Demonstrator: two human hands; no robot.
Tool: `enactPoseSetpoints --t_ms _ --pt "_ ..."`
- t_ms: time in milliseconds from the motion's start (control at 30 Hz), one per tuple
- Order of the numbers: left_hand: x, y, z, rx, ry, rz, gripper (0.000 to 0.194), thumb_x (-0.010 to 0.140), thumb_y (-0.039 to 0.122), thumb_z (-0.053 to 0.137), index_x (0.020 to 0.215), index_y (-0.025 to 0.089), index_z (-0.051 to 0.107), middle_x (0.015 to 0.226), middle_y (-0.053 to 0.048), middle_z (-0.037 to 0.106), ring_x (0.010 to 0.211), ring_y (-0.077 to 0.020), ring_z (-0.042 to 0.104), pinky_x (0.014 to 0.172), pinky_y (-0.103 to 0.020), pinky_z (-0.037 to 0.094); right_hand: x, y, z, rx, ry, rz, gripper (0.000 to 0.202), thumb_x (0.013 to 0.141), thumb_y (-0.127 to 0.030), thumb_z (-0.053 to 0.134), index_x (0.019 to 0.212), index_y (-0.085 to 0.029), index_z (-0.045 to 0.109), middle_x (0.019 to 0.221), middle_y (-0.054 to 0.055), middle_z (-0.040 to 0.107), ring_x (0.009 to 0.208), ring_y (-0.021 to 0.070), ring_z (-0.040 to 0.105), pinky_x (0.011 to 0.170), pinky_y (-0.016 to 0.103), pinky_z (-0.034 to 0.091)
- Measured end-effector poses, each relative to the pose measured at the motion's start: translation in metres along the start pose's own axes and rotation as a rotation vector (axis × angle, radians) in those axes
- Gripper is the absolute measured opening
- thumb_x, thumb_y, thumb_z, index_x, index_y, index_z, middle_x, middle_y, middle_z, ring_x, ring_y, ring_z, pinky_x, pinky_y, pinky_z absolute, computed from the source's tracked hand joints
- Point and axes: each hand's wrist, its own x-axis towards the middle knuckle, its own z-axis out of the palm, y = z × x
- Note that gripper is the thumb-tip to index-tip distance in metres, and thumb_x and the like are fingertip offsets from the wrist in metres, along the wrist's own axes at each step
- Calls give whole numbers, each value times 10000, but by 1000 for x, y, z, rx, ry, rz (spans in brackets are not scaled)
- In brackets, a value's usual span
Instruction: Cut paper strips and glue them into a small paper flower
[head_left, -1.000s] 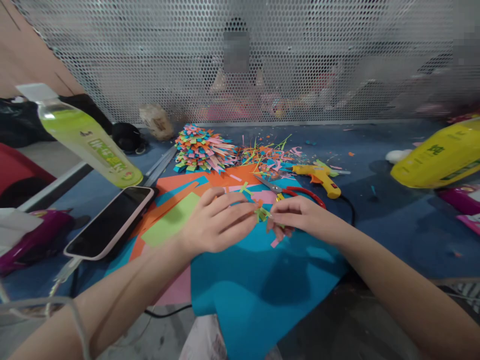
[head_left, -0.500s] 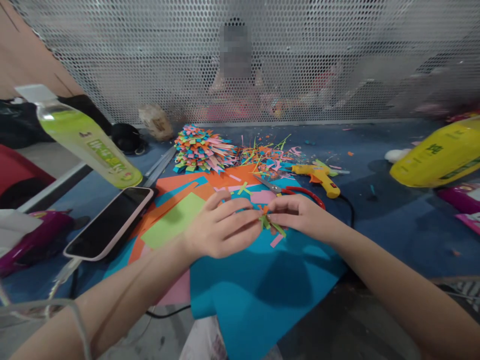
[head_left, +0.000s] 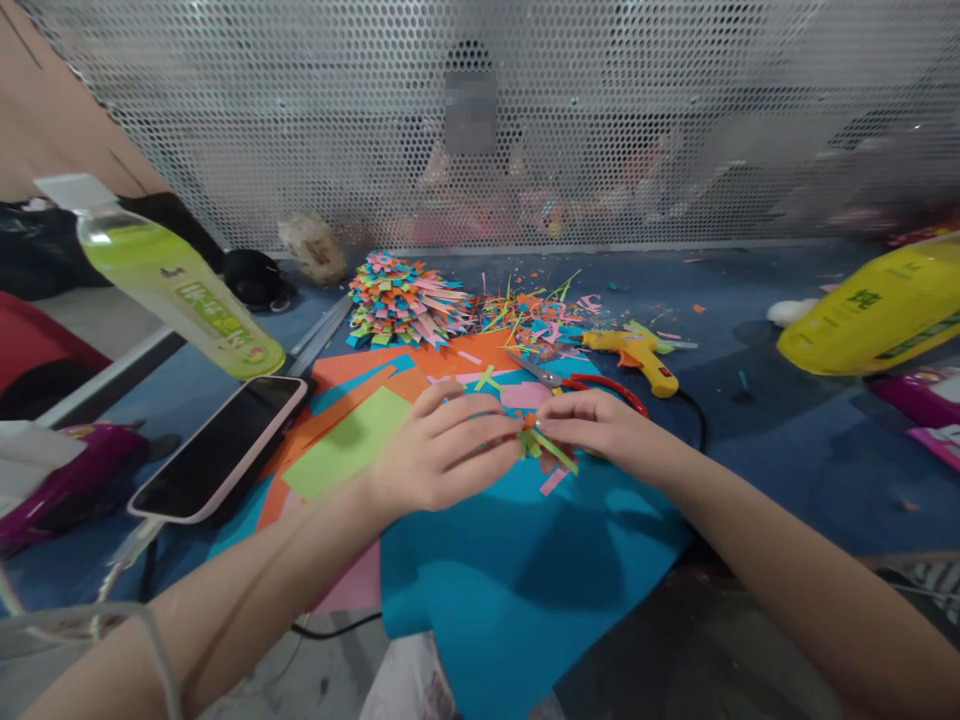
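Over a large blue paper sheet (head_left: 517,560), my left hand (head_left: 450,450) and my right hand (head_left: 607,430) meet fingertip to fingertip at small paper strips (head_left: 551,448), green and orange. Both hands are closed in a pinch on the strips. A pink strip (head_left: 554,481) lies just below them. Left of my left hand is a light green sheet (head_left: 345,440) on orange paper. Scissors (head_left: 547,375) with red handles lie behind my fingers, beside a pink paper piece (head_left: 525,394). A cone of folded multicoloured strips (head_left: 401,300) stands farther back.
A yellow glue gun (head_left: 637,358) lies right of a heap of paper scraps (head_left: 532,315). At the left are a phone (head_left: 221,450) and a green drink bottle (head_left: 172,275). A yellow bottle (head_left: 877,305) is at the right. A perforated metal panel (head_left: 300,120) stands behind.
My right fingers have shifted slightly at the strips, and a long green strip now shows more plainly below them. My left hand has hardly moved.
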Motion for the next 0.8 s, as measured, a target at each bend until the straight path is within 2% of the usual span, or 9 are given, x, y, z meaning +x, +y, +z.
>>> enactPoseSetpoints --t_ms 200,267,333,400,467,533,633,800 --pt "-8 -3 6 -96 -36 -150 162 783 135 613 921 216 590 936 -24 710 908 -163 631 826 -335 449 -1 -5 0 8 12 55 252 751 -368 614 640 -142 626 514 -3 583 437 70 443 448 209 333" --pt "-9 -2 9 -200 -11 -276 155 782 139 611 917 214 597 913 -27 705 892 -157 631 815 -317 463 0 -6 -1 -4 34 74 281 752 -395 595 624 -148 631 509 7 590 436 76 458 453 214 339" --pt "-8 -1 14 -339 26 -524 104 781 168 612 878 204 602 850 -24 694 816 -137 635 746 -273 483 2 -8 -3 -21 41 135 347 778 -432 524 612 -151 641 505 28 600 427 91 474 449 227 343" --pt "-7 0 20 -536 51 -866 94 761 229 640 832 185 597 772 -20 675 729 -126 635 654 -240 488 2 -9 -5 -73 95 155 352 790 -401 472 609 -153 645 503 37 599 429 102 483 451 235 346" --pt "-8 0 25 -802 76 -1175 183 721 291 686 813 172 582 731 -13 668 702 -129 644 624 -230 491 1 -10 -6 -186 225 82 263 767 -314 489 615 -153 632 509 23 589 443 98 471 464 235 345" --pt "-9 -1 31 -1071 121 -1372 244 683 308 724 811 165 573 725 -8 678 715 -128 657 646 -222 497 0 -10 -5 -305 345 -3 175 749 -255 517 645 -154 616 526 4 579 456 90 453 472 232 338" --pt "-11 0 36 -1305 166 -1476 265 651 281 756 809 162 580 726 5 685 689 -96 650 614 -177 477 0 -8 -4 -378 351 -41 150 764 -259 535 677 -156 600 547 -6 568 500 101 490 510 239 377" --pt "-10 0 36 -1368 155 -1451 261 641 268 763 807 167 589 693 26 658 600 -66 603 541 -162 457 3 0 -4 -422 374 -117 119 761 -273 574 765 -157 601 668 23 622 617 136 575 591 264 448"
